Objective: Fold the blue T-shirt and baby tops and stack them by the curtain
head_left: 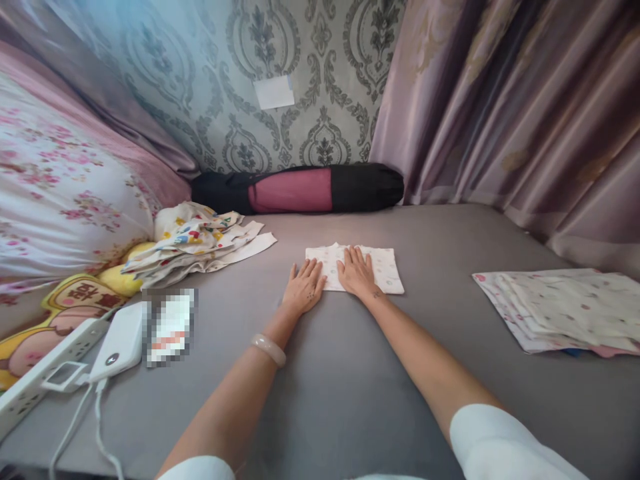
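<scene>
A white printed cloth, folded into a rectangle [386, 270], lies flat in the middle of the grey bed sheet [320, 373]. My right hand [357, 272] presses flat on its middle, fingers stretched out and pointing away from me. At its left edge rests my left hand [305, 285], fingers extended, partly on the cloth and partly on the sheet. A pale bangle [269, 350] circles my left wrist. Neither hand grips anything. What the cloth is cannot be told while it is folded.
Folded printed clothes [575, 310] are stacked at the right. Loose clothes [200, 243] lie in a heap at the left. A power strip [55, 363] and a white power bank [123, 340] with cables sit front left. A black and pink long bag [293, 190] lies along the wall.
</scene>
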The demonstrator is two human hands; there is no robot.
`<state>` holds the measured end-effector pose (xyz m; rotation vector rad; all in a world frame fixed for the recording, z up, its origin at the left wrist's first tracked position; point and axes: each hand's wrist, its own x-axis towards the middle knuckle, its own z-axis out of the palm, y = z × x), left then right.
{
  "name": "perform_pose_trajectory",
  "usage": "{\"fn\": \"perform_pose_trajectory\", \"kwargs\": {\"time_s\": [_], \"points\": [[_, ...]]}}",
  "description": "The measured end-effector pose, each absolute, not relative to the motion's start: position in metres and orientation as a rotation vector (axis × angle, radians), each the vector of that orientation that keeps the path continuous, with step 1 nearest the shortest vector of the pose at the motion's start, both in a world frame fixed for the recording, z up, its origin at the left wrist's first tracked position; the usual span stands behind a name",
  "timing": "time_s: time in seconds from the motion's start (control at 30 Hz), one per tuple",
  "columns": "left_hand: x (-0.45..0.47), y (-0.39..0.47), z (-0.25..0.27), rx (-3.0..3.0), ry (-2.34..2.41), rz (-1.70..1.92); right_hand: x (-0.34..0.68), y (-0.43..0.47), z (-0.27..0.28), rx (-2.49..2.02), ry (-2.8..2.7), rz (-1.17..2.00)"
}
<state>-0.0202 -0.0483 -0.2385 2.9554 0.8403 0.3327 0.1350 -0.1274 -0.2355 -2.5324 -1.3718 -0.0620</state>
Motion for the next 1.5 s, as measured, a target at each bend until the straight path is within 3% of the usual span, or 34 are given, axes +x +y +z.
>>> {"fn": "perform_pose_trajectory", "kwargs": {"time_s": [0.9, 1.03, 1.17, 1.37, 1.5], "points": [[-0.02, -0.047, -0.239, 2.963, 0.85, 0.257, 0.159, -0.154, -0.229, -2.601, -1.246, -0.035], [-0.02, -0.048, -0.237, 2.979, 0.829, 0.316, 0.172, -0.169, -0.229, -2.646, -1.194, -0.16], [-0.015, -0.045, -0.227, 3.057, 0.74, 0.38, 0.182, -0.181, -0.232, -2.705, -1.232, -0.07], [0.011, -0.026, -0.208, 3.104, 0.806, 0.229, 0.192, -0.184, -0.222, -2.684, -1.364, -0.202], [0.03, -0.007, -0.204, 2.995, 0.869, 0.105, 0.217, -0.18, -0.21, -2.673, -1.485, -0.114]]}}
